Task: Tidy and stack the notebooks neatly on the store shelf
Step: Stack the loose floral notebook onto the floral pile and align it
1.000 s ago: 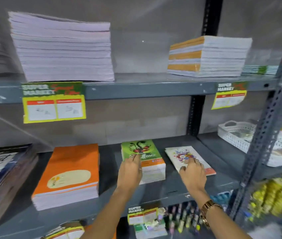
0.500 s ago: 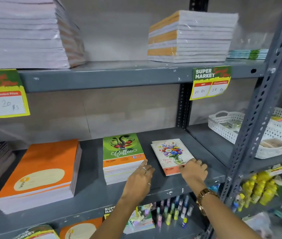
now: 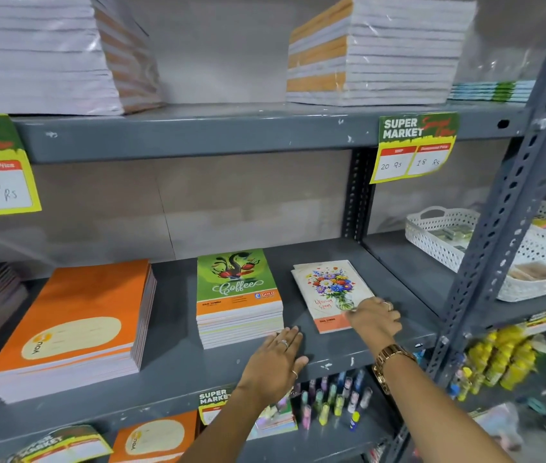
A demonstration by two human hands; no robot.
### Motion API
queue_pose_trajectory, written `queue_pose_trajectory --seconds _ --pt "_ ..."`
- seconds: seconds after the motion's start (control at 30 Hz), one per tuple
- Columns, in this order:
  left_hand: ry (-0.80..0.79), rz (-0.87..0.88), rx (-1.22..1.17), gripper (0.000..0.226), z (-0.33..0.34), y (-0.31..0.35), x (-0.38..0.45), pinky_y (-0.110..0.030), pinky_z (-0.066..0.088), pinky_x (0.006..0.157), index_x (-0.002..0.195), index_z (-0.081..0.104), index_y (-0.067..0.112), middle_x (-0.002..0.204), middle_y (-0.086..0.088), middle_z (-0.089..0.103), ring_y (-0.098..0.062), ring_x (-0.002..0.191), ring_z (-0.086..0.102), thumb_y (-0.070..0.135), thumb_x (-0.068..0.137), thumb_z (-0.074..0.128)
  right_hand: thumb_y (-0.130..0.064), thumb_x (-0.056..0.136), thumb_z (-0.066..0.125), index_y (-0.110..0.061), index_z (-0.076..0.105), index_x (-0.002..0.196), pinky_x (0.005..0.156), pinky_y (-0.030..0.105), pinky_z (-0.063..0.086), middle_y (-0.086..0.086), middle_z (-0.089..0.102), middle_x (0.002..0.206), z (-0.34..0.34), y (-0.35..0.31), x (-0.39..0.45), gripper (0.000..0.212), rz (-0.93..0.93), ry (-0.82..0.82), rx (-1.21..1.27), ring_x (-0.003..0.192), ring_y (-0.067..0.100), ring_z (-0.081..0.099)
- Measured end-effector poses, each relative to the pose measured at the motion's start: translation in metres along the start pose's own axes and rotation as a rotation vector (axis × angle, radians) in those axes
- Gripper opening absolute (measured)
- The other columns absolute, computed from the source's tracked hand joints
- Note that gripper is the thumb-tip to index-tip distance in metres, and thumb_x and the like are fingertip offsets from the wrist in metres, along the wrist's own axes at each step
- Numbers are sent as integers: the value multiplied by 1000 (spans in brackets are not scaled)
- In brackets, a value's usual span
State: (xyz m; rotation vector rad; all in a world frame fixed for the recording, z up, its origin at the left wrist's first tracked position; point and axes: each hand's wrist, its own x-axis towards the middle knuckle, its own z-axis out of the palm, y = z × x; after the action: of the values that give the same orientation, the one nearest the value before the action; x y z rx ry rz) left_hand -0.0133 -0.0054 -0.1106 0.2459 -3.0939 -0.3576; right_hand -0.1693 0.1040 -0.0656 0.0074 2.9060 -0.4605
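On the grey middle shelf (image 3: 178, 372) stand three lots of notebooks. A thick orange stack (image 3: 74, 322) lies at the left. A green "Coffee" stack (image 3: 236, 292) sits in the middle. A thin floral notebook (image 3: 328, 289) lies slightly askew at the right. My left hand (image 3: 278, 359) rests flat on the shelf, fingertips at the near right corner of the green stack. My right hand (image 3: 373, 317) presses on the floral notebook's near right corner, fingers curled on its edge; whether it grips is unclear.
The upper shelf carries wrapped white and orange notebook packs (image 3: 375, 51) and a taller pack (image 3: 51, 51) at the left. A slotted upright post (image 3: 512, 208) stands at the right, with white baskets (image 3: 512, 252) behind it. Price tags (image 3: 413, 147) hang from shelf edges. Small bottles (image 3: 331, 399) fill the lower shelf.
My left hand slid off the green stack's top down to its near edge and the shelf. My right hand moved from the floral cover's top to its near right corner. The view shifted closer and right.
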Motion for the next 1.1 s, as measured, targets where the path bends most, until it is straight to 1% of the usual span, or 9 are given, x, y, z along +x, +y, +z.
queue_pose_trajectory --seconds 0.1,0.23,0.4,0.53,0.63,0.73,0.83,0.93,1.1 --pt "-18 50 26 102 6 -4 -3 -27 -4 118 147 2 13 159 -4 2 -16 147 -1 66 63 -17 -52 83 58 5 27 140 98 38 42 18 42 139 2 3 -4 87 13 39 -12 124 31 42" --pt "-17 68 20 104 7 -7 -5 -30 -6 118 147 0 13 159 -4 1 -17 147 -2 68 61 -18 -59 83 53 4 31 139 97 39 42 17 45 135 5 7 -10 87 49 108 -67 121 30 44" --pt "-36 96 39 105 10 -11 -11 -32 -10 116 147 -1 15 159 -3 -1 -19 147 -4 70 60 -18 -61 75 64 7 35 133 91 36 47 19 45 130 6 8 -29 94 95 205 20 118 29 44" --pt "-50 111 49 104 12 -16 -14 -32 -12 114 147 -2 16 159 -2 -2 -18 147 -6 71 60 -17 -36 74 77 7 37 122 84 43 52 24 43 128 -1 0 -47 76 65 242 326 116 37 48" --pt "-62 121 41 108 12 -20 -19 -34 -9 117 147 -3 15 159 -2 -3 -17 147 -6 73 57 -19 -15 87 64 8 38 119 87 48 48 29 52 125 -14 -12 -56 47 2 289 581 112 47 54" --pt "-71 128 36 109 10 -27 -30 -33 -9 117 147 -2 15 159 -1 -4 -17 147 -6 73 56 -17 -6 91 55 7 42 116 93 48 43 29 60 121 -30 -27 -68 32 -28 355 709 114 46 55" --pt "-86 133 57 97 8 -36 -40 -35 -7 119 147 -2 15 159 -2 -3 -17 147 -5 75 71 -6 -10 95 47 5 43 118 92 47 41 30 58 122 -47 -39 -84 27 -16 415 828 114 46 53" --pt "-88 127 91 67 4 -44 -51 -36 -5 120 148 -3 16 159 -1 -3 -16 147 -5 50 95 21 -12 97 43 2 43 118 86 46 42 27 59 120 -58 -55 -101 26 -41 453 907 111 45 54" --pt "-108 108 98 66 -5 -63 -68 -37 -3 121 148 -3 15 160 -1 -3 -17 147 -4 44 97 27 -15 100 40 2 43 123 89 39 40 25 57 125 -59 -88 -120 29 -39 378 1073 116 40 52"
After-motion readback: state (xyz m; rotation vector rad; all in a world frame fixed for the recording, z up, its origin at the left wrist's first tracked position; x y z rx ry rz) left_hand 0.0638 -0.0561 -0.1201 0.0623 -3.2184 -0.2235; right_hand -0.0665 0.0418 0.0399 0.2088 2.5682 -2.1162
